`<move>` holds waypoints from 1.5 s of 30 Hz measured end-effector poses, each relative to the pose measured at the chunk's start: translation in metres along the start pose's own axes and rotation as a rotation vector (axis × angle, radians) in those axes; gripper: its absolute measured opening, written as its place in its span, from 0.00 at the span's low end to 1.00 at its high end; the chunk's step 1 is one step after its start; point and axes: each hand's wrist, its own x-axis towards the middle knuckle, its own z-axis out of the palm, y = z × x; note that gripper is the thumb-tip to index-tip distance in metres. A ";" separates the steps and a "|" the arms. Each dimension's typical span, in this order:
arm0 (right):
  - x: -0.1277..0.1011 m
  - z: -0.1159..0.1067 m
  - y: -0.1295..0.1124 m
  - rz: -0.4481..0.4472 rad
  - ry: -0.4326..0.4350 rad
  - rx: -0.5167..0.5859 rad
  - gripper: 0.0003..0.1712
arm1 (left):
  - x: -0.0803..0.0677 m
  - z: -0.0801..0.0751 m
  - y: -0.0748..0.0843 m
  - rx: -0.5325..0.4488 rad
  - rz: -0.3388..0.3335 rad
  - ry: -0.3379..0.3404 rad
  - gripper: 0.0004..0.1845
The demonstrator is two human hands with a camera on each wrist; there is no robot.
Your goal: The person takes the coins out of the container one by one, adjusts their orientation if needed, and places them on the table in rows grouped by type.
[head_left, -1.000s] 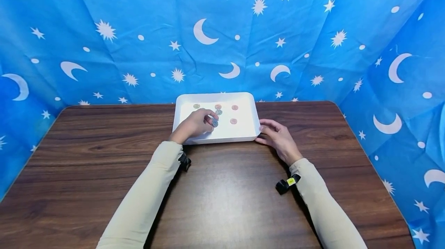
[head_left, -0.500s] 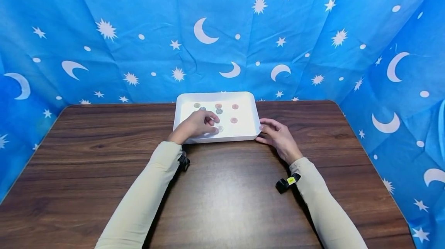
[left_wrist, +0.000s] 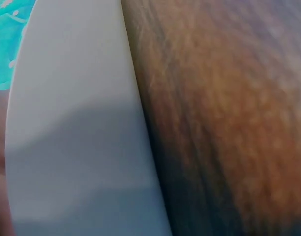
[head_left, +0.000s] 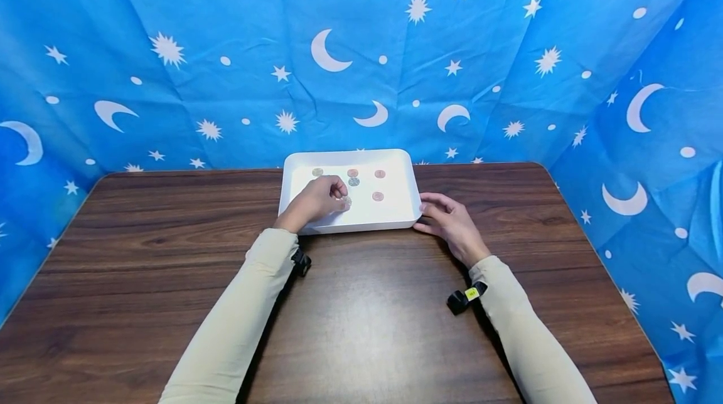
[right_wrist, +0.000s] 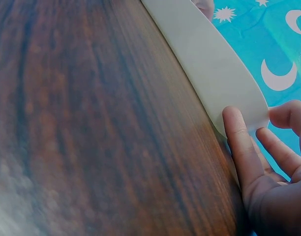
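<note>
Mid-pick, the left hand [head_left: 314, 202] seemingly pinches a silver coin [head_left: 346, 201] inside the white tray [head_left: 404, 203] at frame centre, the open right hand [head_left: 452, 224] steadying its corner; next, a clean lift.

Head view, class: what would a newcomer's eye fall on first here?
The white tray at the far middle of the wooden table, with coins scattered inside. The left hand reaches into it and pinches a silver coin, while the right hand touches its right corner. A blue moon-and-star backdrop surrounds everything.
</note>
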 end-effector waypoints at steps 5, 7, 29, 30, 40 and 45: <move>0.000 0.000 0.001 0.001 0.000 -0.003 0.25 | -0.001 -0.002 -0.004 0.035 0.027 -0.010 0.11; -0.001 0.000 0.001 0.002 0.000 -0.005 0.25 | -0.001 -0.003 -0.005 0.048 0.046 -0.031 0.14; 0.001 0.001 0.002 -0.008 0.009 -0.007 0.25 | -0.049 -0.048 -0.019 -0.270 0.070 -0.036 0.14; 0.001 0.001 0.002 -0.006 0.008 -0.007 0.25 | -0.054 -0.051 -0.020 -0.292 0.045 -0.041 0.15; 0.000 -0.001 0.001 -0.002 0.012 -0.020 0.26 | -0.093 -0.071 -0.031 -0.351 0.047 -0.085 0.21; 0.001 0.001 0.002 -0.004 -0.003 -0.012 0.26 | -0.106 -0.069 -0.043 -0.378 0.065 -0.087 0.20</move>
